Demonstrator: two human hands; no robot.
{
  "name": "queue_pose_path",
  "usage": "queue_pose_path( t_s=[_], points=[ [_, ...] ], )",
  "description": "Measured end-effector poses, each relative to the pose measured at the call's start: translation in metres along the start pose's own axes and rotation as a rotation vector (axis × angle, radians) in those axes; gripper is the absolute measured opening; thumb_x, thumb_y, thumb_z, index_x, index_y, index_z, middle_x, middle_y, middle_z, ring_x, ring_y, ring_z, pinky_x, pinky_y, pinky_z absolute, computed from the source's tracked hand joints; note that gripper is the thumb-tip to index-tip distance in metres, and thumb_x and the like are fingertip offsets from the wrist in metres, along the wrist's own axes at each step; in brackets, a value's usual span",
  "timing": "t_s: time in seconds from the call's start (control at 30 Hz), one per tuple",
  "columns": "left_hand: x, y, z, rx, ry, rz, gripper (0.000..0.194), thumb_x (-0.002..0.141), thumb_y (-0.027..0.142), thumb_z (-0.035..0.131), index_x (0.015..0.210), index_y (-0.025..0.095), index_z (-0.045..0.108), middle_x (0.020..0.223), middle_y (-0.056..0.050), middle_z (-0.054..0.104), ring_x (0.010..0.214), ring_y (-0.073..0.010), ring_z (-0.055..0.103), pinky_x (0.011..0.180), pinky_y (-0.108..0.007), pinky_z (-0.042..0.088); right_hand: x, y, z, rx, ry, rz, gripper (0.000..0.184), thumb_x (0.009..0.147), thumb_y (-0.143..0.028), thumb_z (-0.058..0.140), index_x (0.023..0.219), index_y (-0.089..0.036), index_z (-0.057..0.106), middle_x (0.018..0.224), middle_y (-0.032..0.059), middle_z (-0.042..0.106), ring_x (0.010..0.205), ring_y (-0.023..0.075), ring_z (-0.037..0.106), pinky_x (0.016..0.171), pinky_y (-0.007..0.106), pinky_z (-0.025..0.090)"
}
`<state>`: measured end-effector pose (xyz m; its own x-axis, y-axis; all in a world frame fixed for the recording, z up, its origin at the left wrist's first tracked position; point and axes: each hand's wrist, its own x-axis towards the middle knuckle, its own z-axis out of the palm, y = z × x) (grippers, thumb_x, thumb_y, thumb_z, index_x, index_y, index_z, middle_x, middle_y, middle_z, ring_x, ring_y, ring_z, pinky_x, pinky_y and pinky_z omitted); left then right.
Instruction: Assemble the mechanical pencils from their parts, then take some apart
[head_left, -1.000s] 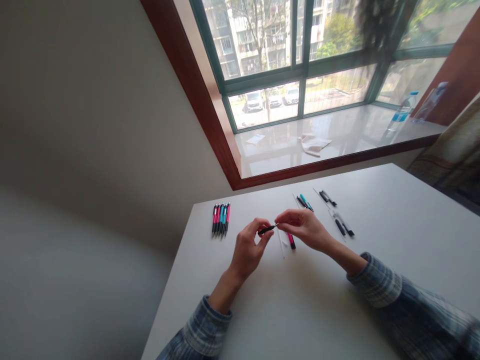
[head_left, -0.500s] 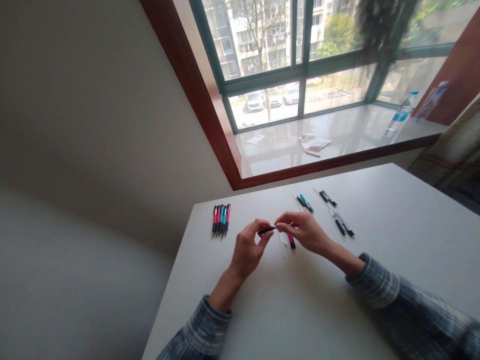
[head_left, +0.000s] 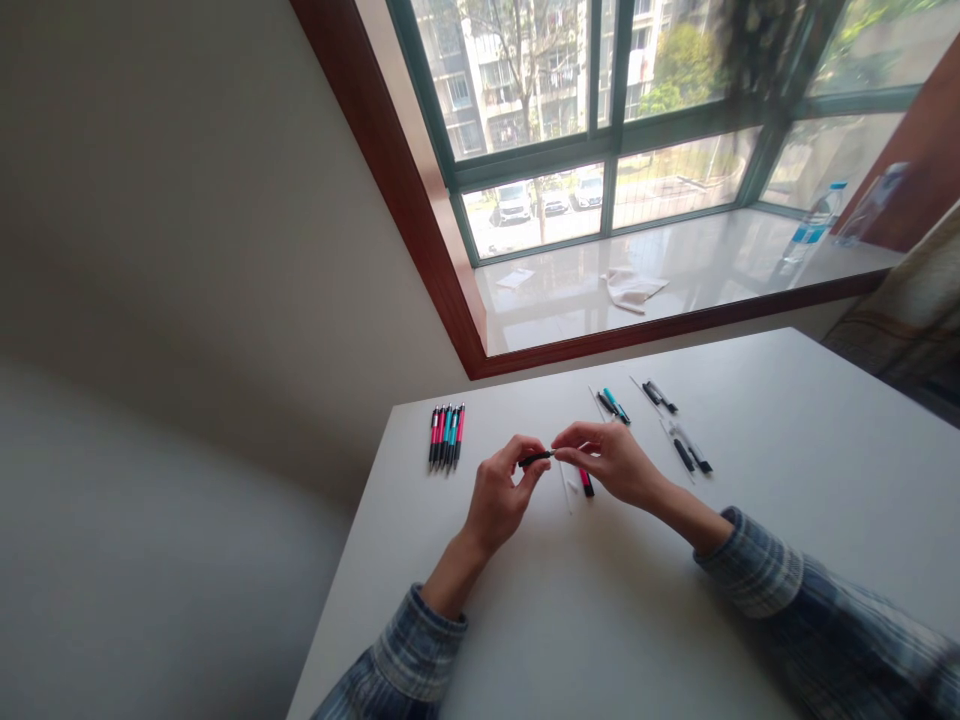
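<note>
Up top, the big bay window fills the view, and on its pale sill you've got a water bottle with a blue label, unreadable from here, and a crumpled cloth. Down on the white table, a tight bundle of pink, teal and black pens lies to your left, with loose teal-and-black pen parts toward the far side. Now your hands: left hand, fingers closed, pinching a black pen barrel in the air above the table; right hand, fingers closed on its narrow tip end. Keep both pinches in line with the barrel and work gently. Just below sit a pink pen part and a clear plastic strip. No brand or print legible on any pen
</note>
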<state>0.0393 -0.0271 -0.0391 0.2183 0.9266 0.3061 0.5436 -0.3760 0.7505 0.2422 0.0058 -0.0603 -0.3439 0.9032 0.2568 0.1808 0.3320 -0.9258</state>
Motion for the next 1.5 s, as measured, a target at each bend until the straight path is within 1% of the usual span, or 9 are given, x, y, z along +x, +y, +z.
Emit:
queue_pose_path(
  t_s=[0.17, 0.27, 0.47, 0.63, 0.8, 0.97, 1.13, 1.3, 1.5],
  points=[
    [-0.001, 0.001, 0.001, 0.005, 0.007, 0.018, 0.011, 0.095, 0.033, 0.064, 0.096, 0.022, 0.066, 0.09, -0.002, 0.073, 0.078, -0.0157, 0.064, 0.073, -0.029, 0.049, -0.001, 0.0, 0.0, -0.134, -0.031, -0.012, 0.034, 0.097, -0.048, 0.06, 0.082, -0.021, 0.076, 0.073, 0.0037, 0.076, 0.063, 0.0179, 0.065, 0.062, 0.029, 0.05],
    [-0.001, 0.001, 0.001, 0.012, 0.002, 0.029, 0.011, 0.095, 0.033, 0.064, 0.097, 0.022, 0.066, 0.091, -0.002, 0.073, 0.08, -0.0163, 0.065, 0.075, -0.029, 0.051, -0.002, -0.001, -0.001, -0.17, -0.043, -0.029, 0.04, 0.1, -0.048, 0.055, 0.08, -0.02, 0.074, 0.07, 0.0033, 0.074, 0.061, 0.0168, 0.063, 0.062, 0.029, 0.049],
    [0.0, 0.001, 0.0, 0.005, -0.003, 0.028, 0.011, 0.095, 0.033, 0.064, 0.097, 0.023, 0.066, 0.091, -0.002, 0.074, 0.079, -0.0162, 0.066, 0.074, -0.028, 0.051, -0.002, -0.006, -0.004, -0.111, -0.063, -0.081, 0.025, 0.097, -0.044, 0.061, 0.098, -0.023, 0.074, 0.086, 0.0037, 0.077, 0.075, 0.0192, 0.069, 0.066, 0.029, 0.052],
    [-0.001, 0.002, 0.001, 0.003, -0.015, 0.042, 0.009, 0.095, 0.031, 0.064, 0.098, 0.023, 0.066, 0.093, -0.002, 0.074, 0.081, -0.0161, 0.066, 0.076, -0.028, 0.051, -0.002, -0.006, -0.005, -0.217, -0.082, -0.083, 0.03, 0.101, -0.039, 0.055, 0.085, -0.022, 0.073, 0.075, 0.0021, 0.074, 0.067, 0.0169, 0.064, 0.067, 0.03, 0.051],
    [-0.001, 0.002, 0.0, 0.008, -0.03, 0.033, 0.01, 0.095, 0.032, 0.064, 0.097, 0.023, 0.066, 0.092, -0.002, 0.074, 0.08, -0.0163, 0.066, 0.075, -0.028, 0.051, -0.003, -0.008, -0.006, -0.167, -0.123, -0.066, 0.028, 0.099, -0.044, 0.056, 0.095, -0.021, 0.072, 0.076, 0.0027, 0.073, 0.066, 0.0173, 0.063, 0.061, 0.028, 0.048],
    [-0.001, 0.002, 0.0, 0.003, -0.042, 0.048, 0.008, 0.096, 0.03, 0.063, 0.098, 0.023, 0.067, 0.094, -0.001, 0.074, 0.08, -0.0151, 0.065, 0.076, -0.028, 0.05, -0.003, -0.011, -0.007, -0.22, -0.125, -0.039, 0.036, 0.102, -0.042, 0.051, 0.08, -0.02, 0.07, 0.067, 0.001, 0.068, 0.058, 0.0149, 0.057, 0.058, 0.027, 0.042],
    [-0.001, 0.002, 0.0, 0.002, -0.044, 0.044, 0.008, 0.096, 0.03, 0.064, 0.098, 0.023, 0.066, 0.092, -0.001, 0.074, 0.079, -0.0147, 0.065, 0.075, -0.027, 0.05, -0.003, -0.015, -0.008, -0.164, -0.134, -0.05, 0.028, 0.099, -0.043, 0.057, 0.091, -0.021, 0.07, 0.071, 0.0001, 0.067, 0.061, 0.0141, 0.056, 0.056, 0.025, 0.04],
    [-0.001, 0.0, 0.0, -0.005, -0.06, 0.059, 0.008, 0.096, 0.029, 0.063, 0.098, 0.023, 0.068, 0.095, -0.001, 0.075, 0.082, -0.0152, 0.066, 0.077, -0.027, 0.049, -0.003, -0.013, -0.007, -0.212, -0.146, -0.018, 0.029, 0.1, -0.04, 0.056, 0.082, -0.02, 0.066, 0.062, -0.0033, 0.059, 0.056, 0.0114, 0.047, 0.055, 0.024, 0.034],
    [-0.001, 0.001, 0.0, -0.015, -0.053, 0.046, 0.01, 0.096, 0.032, 0.064, 0.098, 0.023, 0.069, 0.095, -0.001, 0.075, 0.083, -0.0158, 0.066, 0.077, -0.028, 0.047, -0.004, -0.011, -0.004, -0.219, -0.15, -0.022, 0.032, 0.102, -0.038, 0.052, 0.079, -0.02, 0.062, 0.063, -0.0038, 0.058, 0.056, 0.0109, 0.048, 0.055, 0.024, 0.033]
  ],
)
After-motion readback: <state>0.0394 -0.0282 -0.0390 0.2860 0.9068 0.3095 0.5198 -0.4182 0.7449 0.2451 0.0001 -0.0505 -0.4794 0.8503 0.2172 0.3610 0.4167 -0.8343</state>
